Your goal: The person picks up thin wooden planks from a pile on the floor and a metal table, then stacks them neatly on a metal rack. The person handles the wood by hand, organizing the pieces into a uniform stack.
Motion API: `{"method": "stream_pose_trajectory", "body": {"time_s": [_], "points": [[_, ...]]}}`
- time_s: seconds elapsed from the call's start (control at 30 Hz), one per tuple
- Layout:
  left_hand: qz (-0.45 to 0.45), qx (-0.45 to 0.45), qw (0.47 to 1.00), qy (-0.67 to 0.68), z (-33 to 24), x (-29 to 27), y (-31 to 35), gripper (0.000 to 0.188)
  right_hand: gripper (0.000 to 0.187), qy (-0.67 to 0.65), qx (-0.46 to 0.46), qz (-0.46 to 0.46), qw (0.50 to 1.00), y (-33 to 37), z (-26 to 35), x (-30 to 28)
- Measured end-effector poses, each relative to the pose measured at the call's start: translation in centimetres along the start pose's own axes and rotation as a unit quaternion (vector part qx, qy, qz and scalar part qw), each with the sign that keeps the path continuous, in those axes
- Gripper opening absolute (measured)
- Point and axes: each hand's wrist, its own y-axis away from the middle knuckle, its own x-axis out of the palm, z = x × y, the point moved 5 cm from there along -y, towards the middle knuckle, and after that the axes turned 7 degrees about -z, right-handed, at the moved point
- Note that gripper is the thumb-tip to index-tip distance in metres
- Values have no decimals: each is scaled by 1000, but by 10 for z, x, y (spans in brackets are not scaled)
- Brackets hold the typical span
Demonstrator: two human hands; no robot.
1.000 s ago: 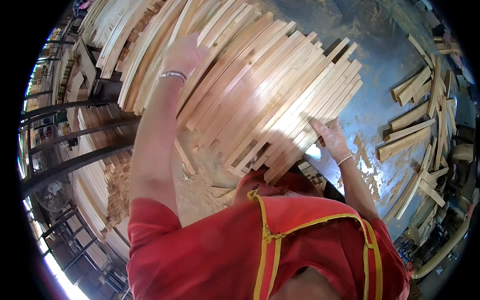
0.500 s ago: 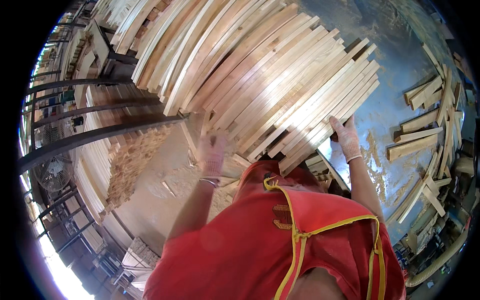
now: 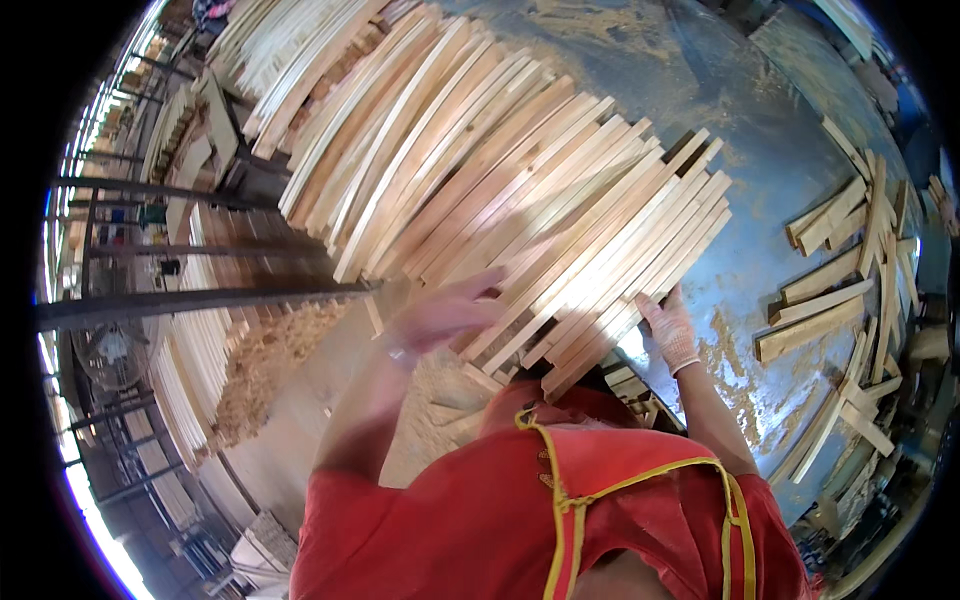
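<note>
A broad row of long, pale wooden strips [image 3: 560, 230] lies side by side, slanting from lower left to upper right. My left hand [image 3: 450, 312] is over the lower-left ends of the strips, blurred, its fingers stretched out to the right and nothing visible in them. Whether it touches the wood I cannot tell. My right hand [image 3: 668, 328], in a pale glove, rests against the outer side of the nearest strip, with thumb and fingers apart. Its palm side is partly hidden.
Short wooden offcuts [image 3: 815, 305] lie on the blue-grey tabletop [image 3: 720, 260] at the right, among patches of sawdust. Dark metal bars [image 3: 200, 302] reach in from the left. Beyond them stands a stack of wooden strips [image 3: 265, 370], with a fan [image 3: 112, 352] farther left.
My left hand has moved up and to the right, over the strip ends. My right hand stays at the outer strip. The view has shifted slightly, with the strips appearing lower.
</note>
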Motion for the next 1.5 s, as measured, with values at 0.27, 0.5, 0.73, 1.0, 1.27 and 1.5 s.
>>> {"method": "stream_pose_trajectory", "body": {"time_s": [0.27, 0.5, 0.73, 1.0, 1.27, 1.5], "points": [[-86, 111, 744, -654, -22, 11, -100, 76, 100, 131, 12, -25, 991, 9, 24, -10], [-414, 227, 498, -727, -30, -94, -71, 62, 93, 167, 107, 74, 977, -5, 35, -1], [-495, 189, 642, -554, 16, -46, 9, 60, 85, 40, 41, 10, 998, 7, 44, 9], [-502, -19, 737, 451, 141, -34, 1, 48, 101, -51, 57, -93, 993, 5, 61, -10], [-103, -169, 970, -144, 120, 61, -2, 37, 94, 34, -30, -213, 976, -49, 28, -128], [-291, -68, 816, -494, -8, 65, -188, 68, 74, 323, -69, -1, 944, -90, 74, -146]]}}
